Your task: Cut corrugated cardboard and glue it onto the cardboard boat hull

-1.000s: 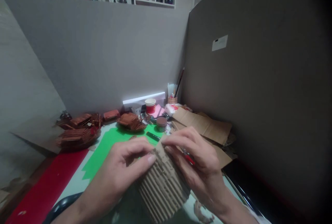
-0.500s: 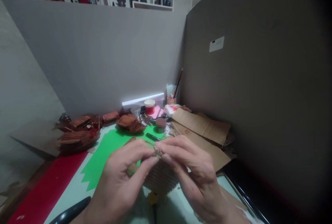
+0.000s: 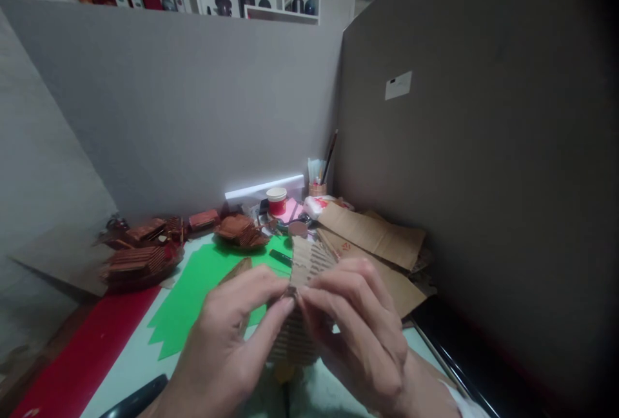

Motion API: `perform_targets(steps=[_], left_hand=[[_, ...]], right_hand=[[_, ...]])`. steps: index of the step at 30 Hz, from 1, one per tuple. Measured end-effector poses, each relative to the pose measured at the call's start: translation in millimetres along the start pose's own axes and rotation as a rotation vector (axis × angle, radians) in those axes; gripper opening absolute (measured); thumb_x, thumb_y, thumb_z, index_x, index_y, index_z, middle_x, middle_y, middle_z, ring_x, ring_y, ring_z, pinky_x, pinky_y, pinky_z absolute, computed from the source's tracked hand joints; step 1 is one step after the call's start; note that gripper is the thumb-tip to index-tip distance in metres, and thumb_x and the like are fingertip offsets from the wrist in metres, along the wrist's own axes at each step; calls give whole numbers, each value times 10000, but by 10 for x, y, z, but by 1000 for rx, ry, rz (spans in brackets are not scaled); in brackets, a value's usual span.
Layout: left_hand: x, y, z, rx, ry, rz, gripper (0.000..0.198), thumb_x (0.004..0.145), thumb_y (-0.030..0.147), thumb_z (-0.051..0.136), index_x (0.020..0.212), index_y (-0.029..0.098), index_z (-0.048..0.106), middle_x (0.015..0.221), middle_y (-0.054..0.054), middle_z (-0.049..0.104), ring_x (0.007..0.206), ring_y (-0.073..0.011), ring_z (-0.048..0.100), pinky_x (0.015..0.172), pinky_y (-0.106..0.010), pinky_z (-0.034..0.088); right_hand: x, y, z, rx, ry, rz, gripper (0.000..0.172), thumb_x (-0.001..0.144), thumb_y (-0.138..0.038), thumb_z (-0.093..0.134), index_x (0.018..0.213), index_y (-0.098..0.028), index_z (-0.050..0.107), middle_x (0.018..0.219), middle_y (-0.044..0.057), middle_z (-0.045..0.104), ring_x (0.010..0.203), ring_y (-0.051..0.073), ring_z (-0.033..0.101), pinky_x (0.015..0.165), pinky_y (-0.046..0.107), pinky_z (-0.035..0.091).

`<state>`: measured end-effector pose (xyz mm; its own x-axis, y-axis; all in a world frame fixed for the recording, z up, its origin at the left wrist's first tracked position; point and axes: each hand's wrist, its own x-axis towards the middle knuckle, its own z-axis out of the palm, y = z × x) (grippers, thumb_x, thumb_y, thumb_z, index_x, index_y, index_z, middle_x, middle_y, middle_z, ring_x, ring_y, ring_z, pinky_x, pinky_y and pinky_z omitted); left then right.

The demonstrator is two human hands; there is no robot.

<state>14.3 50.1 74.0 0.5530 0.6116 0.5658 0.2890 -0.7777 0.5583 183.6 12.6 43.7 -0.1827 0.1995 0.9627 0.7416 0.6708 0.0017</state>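
Between my hands is a piece of corrugated cardboard (image 3: 309,260), its ridges bare and one patch of smooth paper still on its upper part. My left hand (image 3: 236,334) pinches it at the middle between thumb and forefinger. Right beside that, the fingertips of my right hand (image 3: 360,328) are closed on the same piece, with the thumb mostly hidden. Both pinches nearly touch. Under the hands lies a green sheet (image 3: 188,302), with a dark marker (image 3: 280,257) on it. Part of a brown piece (image 3: 236,271) shows behind my left hand.
Flat cardboard sheets (image 3: 377,231) are stacked at the right. Brown layered cardboard models (image 3: 140,263) stand at the left, by a red strip (image 3: 91,353). Toward the back are a red-and-white cup (image 3: 276,203) and a brush holder (image 3: 318,188). Grey partitions (image 3: 193,108) enclose the table.
The cardboard piece now stands up above my fingers, showing its partly stripped upper face. My right hand's fingers have curled and shifted slightly lower. The left hand stays nearly in place.
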Motion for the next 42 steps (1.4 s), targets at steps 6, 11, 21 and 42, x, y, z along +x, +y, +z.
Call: perform_targets(steps=[6,11,21,42], left_hand=[[15,-20,29,-221,-55,-113,157,896,201,558,806,229,684,788,1,659,763,-140,637,704,-224,510],[-13,-69,42,-455,-3,-257,541,854,198,631,1352,368,502,914,7,657,867,-137,657,819,-227,540],[26,-65,-36,-331,73,-368,98,771,153,673,822,233,698,719,30,747,640,-125,688,578,-171,532],[-87,-7,-42,77,80,23,262,829,73,618,947,303,658,762,141,752,648,-21,716,625,-30,488]], right_hand=[[24,23,-27,-47,-38,-58,162,816,-24,598,944,-122,601,791,114,676,751,218,581,625,367,515],[43,13,-2,47,-28,67,187,808,6,590,899,-157,582,807,77,652,748,184,557,666,341,506],[16,-8,1,134,-91,-5,172,801,-2,615,890,-146,588,823,84,655,746,185,548,658,349,482],[46,-68,-29,227,-1,71,227,809,57,583,955,-107,641,873,109,683,751,185,561,661,364,487]])
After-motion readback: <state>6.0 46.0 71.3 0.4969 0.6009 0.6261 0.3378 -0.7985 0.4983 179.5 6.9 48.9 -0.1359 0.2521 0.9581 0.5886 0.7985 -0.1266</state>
